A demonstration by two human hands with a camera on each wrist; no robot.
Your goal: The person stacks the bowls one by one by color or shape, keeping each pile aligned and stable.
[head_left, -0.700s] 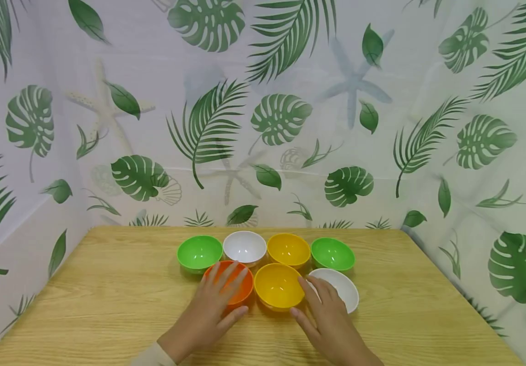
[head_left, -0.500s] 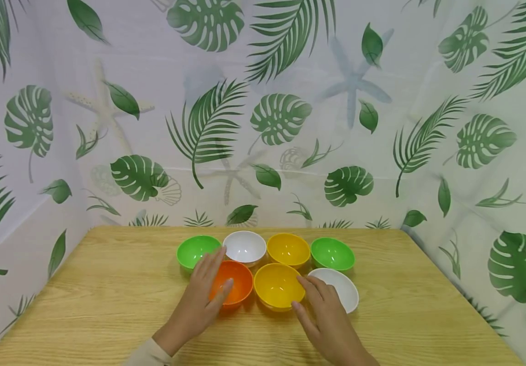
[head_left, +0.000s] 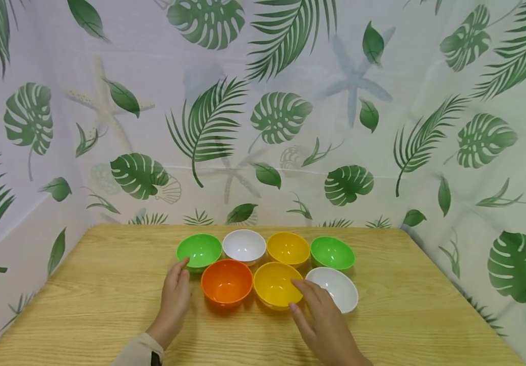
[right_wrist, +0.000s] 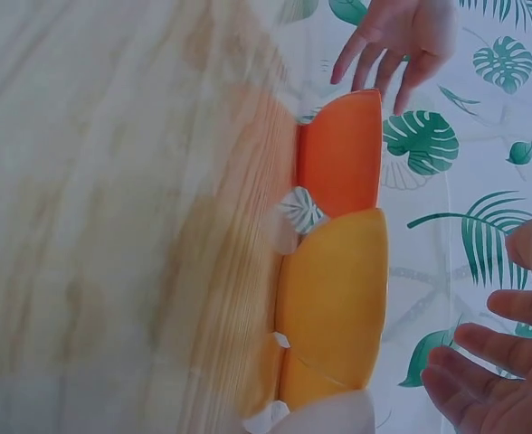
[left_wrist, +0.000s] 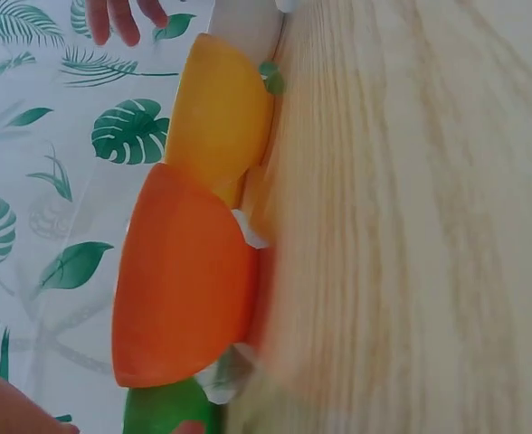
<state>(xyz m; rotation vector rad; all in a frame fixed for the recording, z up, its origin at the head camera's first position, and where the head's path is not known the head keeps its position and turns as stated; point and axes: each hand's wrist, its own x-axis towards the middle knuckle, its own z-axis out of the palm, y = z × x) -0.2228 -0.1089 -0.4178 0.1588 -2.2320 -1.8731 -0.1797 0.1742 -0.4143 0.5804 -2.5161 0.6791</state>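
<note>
In the head view, my left hand [head_left: 174,297] is left of the orange bowl [head_left: 227,282], its fingertips by the front of the left green bowl [head_left: 199,250]. It holds nothing. My right hand [head_left: 324,320] hangs by the right rim of the front yellow bowl [head_left: 275,284], with loosely bent fingers partly hiding the front white bowl [head_left: 343,291]. A gap shows between this right hand [right_wrist: 497,362] and the yellow bowl [right_wrist: 334,298] in the right wrist view. The left wrist view has the orange bowl [left_wrist: 180,280] upright beside the yellow one [left_wrist: 216,113].
Behind the front bowls stand a white bowl [head_left: 244,246], another yellow bowl [head_left: 288,249] and the right green bowl [head_left: 332,253]. They sit close together on a wooden table [head_left: 84,300]. A leaf-patterned cloth [head_left: 290,76] hangs past the table's back edge.
My left hand has moved left from over the orange bowl, uncovering it. The right hand has shifted only slightly left. The bowls have kept their places.
</note>
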